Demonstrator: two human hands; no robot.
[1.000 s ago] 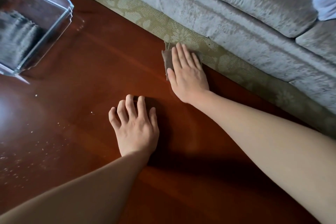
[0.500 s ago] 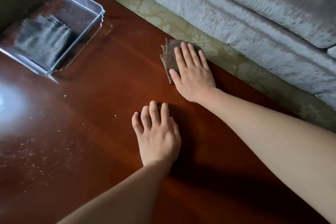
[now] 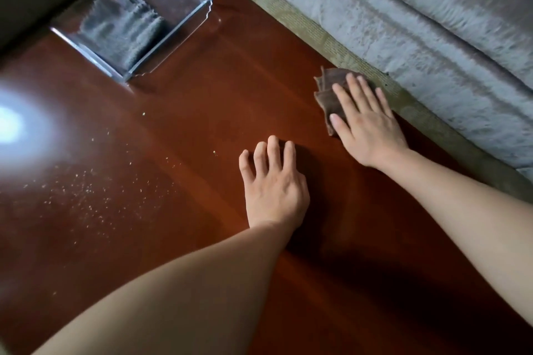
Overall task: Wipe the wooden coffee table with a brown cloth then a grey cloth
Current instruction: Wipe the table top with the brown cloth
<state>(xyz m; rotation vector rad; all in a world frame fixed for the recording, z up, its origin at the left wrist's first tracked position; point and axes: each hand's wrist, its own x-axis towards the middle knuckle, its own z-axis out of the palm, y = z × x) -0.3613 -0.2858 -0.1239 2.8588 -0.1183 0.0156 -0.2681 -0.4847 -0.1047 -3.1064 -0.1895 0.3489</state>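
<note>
Head view, wooden table [image 3: 178, 112] (crumb-speckled), grey sofa [image 3: 403, 23] alongside, right hand [image 3: 369, 124] flat on brown cloth [image 3: 328, 89], left hand [image 3: 274, 187] resting empty.

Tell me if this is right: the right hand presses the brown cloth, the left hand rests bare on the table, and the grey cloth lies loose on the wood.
Not quite: the head view shows the grey cloth inside the clear tray, not loose on the wood. The right hand does press the brown cloth; the left hand rests bare.
</note>
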